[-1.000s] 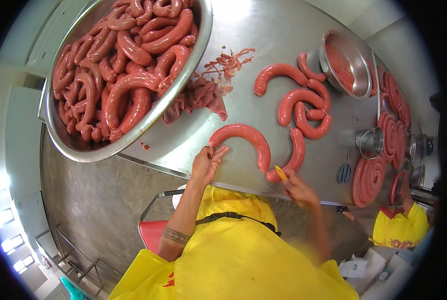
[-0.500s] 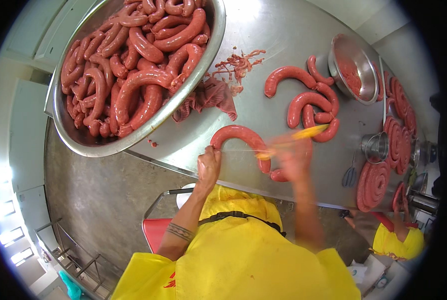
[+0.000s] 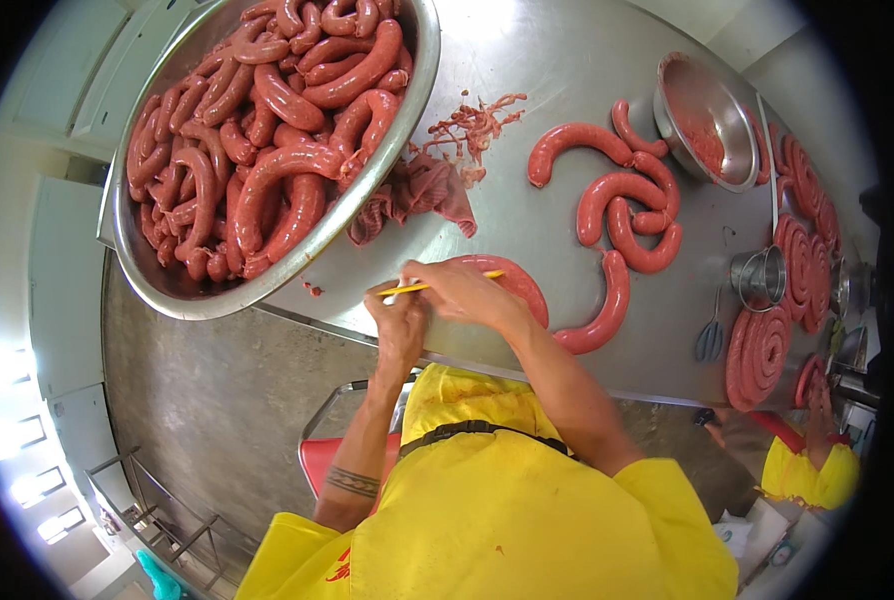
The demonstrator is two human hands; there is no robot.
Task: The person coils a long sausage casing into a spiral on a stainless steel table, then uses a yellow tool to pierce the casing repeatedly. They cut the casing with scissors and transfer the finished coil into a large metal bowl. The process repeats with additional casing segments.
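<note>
My left hand [image 3: 399,322] is closed in a pinch at the near edge of the steel table, at the left end of a curved red sausage [image 3: 512,278]. Against its fingertips works my right hand [image 3: 460,290], closed around a slim yellow tool [image 3: 417,288] that slants across both hands. Fingers hide the sausage's end and any string there. From that sausage a linked chain runs to the right: one curved link [image 3: 607,305] lies beside it, and several more coiled links [image 3: 627,205] lie farther back.
A large steel basin [image 3: 429,90] heaped with sausages overhangs the table's left edge. Casing scraps [image 3: 475,130], a reddish cloth-like piece [image 3: 432,195], a steel bowl [image 3: 737,170], a small metal cup [image 3: 759,275] and spiral sausage coils [image 3: 757,358] lie around. Another person [image 3: 812,470] is at the right.
My right hand has swept left to meet my left hand, bringing the yellow tool along. A thin string stretched between the hands before; it no longer shows. The nearby link now lies uncovered.
</note>
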